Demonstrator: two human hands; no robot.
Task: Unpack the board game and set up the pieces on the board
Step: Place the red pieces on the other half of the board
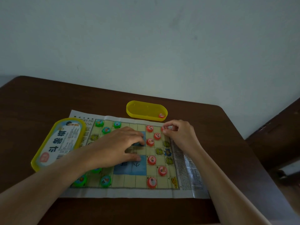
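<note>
The right hand is pinching one red piece between thumb and forefinger at the 1 o'clock corner of the paper board. Six other red pieces are sitting along its 3 o'clock side, and an eighth red piece is lying in the yellow tray at 12 o'clock. The left hand is resting released on the board's centre, holding nothing. Six green pieces are showing toward 9 o'clock, one of them half hidden under the left forearm. The labelled lid is lying at 9 o'clock on the brown table.
</note>
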